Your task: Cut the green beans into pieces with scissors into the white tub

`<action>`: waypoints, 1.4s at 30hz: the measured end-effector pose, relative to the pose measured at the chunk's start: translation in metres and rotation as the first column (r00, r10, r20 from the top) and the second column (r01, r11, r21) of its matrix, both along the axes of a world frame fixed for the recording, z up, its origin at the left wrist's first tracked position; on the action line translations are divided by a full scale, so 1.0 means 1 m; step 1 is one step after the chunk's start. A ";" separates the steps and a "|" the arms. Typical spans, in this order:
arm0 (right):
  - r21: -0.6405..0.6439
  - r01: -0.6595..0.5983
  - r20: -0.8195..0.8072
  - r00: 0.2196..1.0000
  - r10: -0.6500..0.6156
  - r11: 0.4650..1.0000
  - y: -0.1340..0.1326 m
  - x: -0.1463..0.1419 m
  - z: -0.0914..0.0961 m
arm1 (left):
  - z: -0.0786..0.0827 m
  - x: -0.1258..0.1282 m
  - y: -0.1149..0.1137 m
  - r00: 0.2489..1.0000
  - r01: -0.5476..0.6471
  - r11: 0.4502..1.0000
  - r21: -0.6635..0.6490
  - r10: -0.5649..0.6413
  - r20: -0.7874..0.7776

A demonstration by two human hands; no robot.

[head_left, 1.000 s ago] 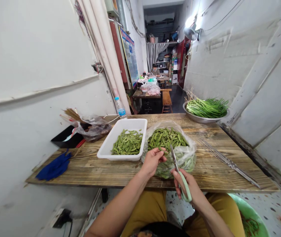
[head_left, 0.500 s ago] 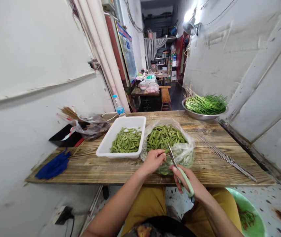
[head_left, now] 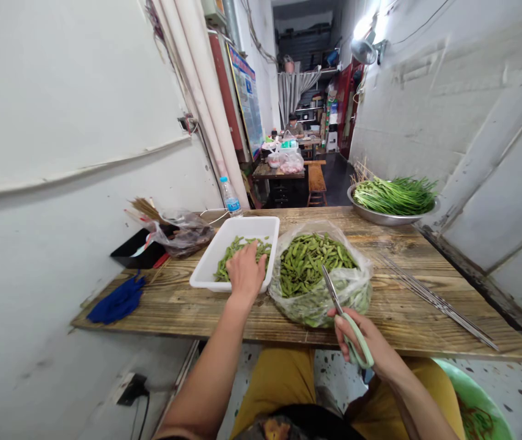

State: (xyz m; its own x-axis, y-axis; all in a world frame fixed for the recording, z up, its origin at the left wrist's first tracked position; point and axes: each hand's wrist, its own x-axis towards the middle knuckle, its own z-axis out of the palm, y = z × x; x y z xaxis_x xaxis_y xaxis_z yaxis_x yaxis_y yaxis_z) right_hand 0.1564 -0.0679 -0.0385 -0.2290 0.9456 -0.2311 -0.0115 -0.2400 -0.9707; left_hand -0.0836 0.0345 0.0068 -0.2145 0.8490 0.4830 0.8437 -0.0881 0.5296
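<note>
My left hand is over the white plastic tray, fingers apart and pointing away from me, just above or touching the green soybean pods in it. I see nothing held in it. In my right hand is a pair of scissors with pale green handles. Their blades look closed and point up and away over the front of a clear plastic bag. The bag stands to the right of the tray, its mouth spread around a heap of soybean pods.
On the wooden table lie metal skewers at right and a blue cloth at left. A metal bowl of green stalks, a water bottle and a black box stand farther back. Below right is a green basin.
My left hand has gone from the scissor tips at the bag leftward to the tray, and its pinch has opened. The right hand still holds the scissors near the bag. The view has shifted slightly.
</note>
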 end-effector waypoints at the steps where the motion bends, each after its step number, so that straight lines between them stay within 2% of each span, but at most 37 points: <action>1: 0.000 -0.011 -0.034 0.999 0.011 1.000 -0.001 -0.001 0.001 | 0.001 0.000 0.002 0.995 -0.039 0.999 0.016 0.040 -0.093; 2: 0.013 -0.014 -0.067 0.998 0.015 1.000 -0.003 -0.001 0.002 | 0.000 0.003 0.003 0.986 -0.027 1.000 0.009 0.028 -0.163; 3: 0.021 -0.006 -0.100 0.995 0.008 1.000 -0.004 -0.003 0.002 | -0.003 0.010 0.005 0.977 0.032 0.999 -0.026 -0.036 -0.209; 5: -0.011 0.026 -0.155 0.988 -0.027 1.000 -0.005 -0.006 0.002 | -0.014 0.030 0.009 0.935 0.226 0.962 -0.154 -0.259 -0.241; 6: -0.049 0.042 -0.170 0.984 -0.050 0.998 -0.006 -0.008 0.002 | -0.021 0.041 0.012 0.915 0.279 0.938 -0.207 -0.325 -0.241; 9: -0.127 0.092 -0.162 0.980 -0.113 0.988 -0.007 -0.013 0.002 | -0.040 0.064 0.023 0.893 0.316 0.910 -0.269 -0.381 -0.241; 12: -0.112 0.113 -0.103 0.987 -0.125 0.987 -0.006 -0.015 0.002 | -0.047 0.069 0.030 0.919 0.345 0.908 -0.237 -0.378 -0.113; 14: -0.072 0.112 -0.054 0.992 -0.116 0.991 -0.005 -0.015 0.002 | -0.046 0.066 0.029 0.923 0.385 0.894 -0.230 -0.370 0.108; 15: -0.048 0.107 -0.034 0.994 -0.109 0.993 -0.003 -0.014 0.002 | -0.044 0.064 0.028 0.897 0.421 0.875 -0.240 -0.362 0.253; 16: -0.023 0.102 -0.013 0.995 -0.103 0.994 -0.002 -0.014 0.001 | -0.041 0.062 0.025 0.846 0.470 0.846 -0.252 -0.351 0.401; 18: 0.011 0.089 0.030 0.996 -0.090 0.996 0.003 -0.014 0.000 | -0.035 0.059 0.017 0.698 0.581 0.774 -0.253 -0.314 0.644; 20: 0.025 0.068 0.060 0.996 -0.069 0.997 0.007 -0.014 -0.003 | -0.029 0.057 0.008 0.565 0.658 0.717 -0.228 -0.271 0.779; 22: 0.027 0.048 0.067 0.997 -0.050 0.998 0.011 -0.014 -0.005 | -0.024 0.056 0.001 0.492 0.695 0.689 -0.205 -0.247 0.835; 24: 0.035 0.039 0.056 0.998 -0.040 0.999 0.014 -0.015 -0.007 | -0.021 0.056 -0.004 0.471 0.702 0.688 -0.184 -0.255 0.844; 31: 0.065 0.034 0.110 0.993 -0.042 0.997 0.015 -0.011 0.002 | -0.014 0.055 -0.008 0.515 0.684 0.714 -0.152 -0.325 0.793; 34: 0.066 0.035 0.114 0.993 -0.042 0.997 0.016 -0.010 0.001 | -0.012 0.054 -0.007 0.502 0.694 0.704 -0.152 -0.321 0.804; 36: 0.042 0.054 0.102 0.993 -0.058 0.998 0.017 -0.012 -0.003 | -0.013 0.055 -0.007 0.462 0.719 0.676 -0.165 -0.287 0.839; 39: 0.005 0.079 0.103 0.992 -0.079 0.997 0.020 -0.015 -0.010 | -0.017 0.058 -0.008 0.363 0.756 0.634 -0.163 -0.199 0.910; 40: 0.005 0.091 0.099 0.991 -0.091 0.996 0.020 -0.015 -0.011 | -0.018 0.059 -0.007 0.332 0.752 0.641 -0.153 -0.168 0.928; 42: 0.012 0.112 0.058 0.992 -0.113 0.994 0.018 -0.016 -0.011 | -0.020 0.060 -0.006 0.285 0.700 0.703 -0.126 -0.114 0.952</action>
